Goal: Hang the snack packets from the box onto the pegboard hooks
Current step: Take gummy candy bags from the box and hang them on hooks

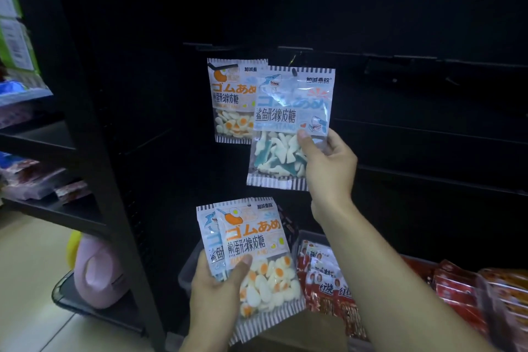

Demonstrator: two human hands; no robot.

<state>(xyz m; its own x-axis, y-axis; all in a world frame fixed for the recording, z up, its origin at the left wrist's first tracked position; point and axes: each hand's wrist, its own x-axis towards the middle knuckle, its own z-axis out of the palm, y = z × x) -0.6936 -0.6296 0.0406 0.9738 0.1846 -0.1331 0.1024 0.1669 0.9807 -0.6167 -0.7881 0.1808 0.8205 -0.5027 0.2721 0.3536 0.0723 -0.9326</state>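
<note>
- The right hand [325,163] pinches the shark gummy packet [288,128] at its lower right edge, its top hole at a pegboard hook [294,61].
- Just left, overlapped, an egg gummy packet [231,100] hangs on the pegboard [400,23].
- The left hand [214,288] grips two more packets [257,251] above the box [187,268].
</note>
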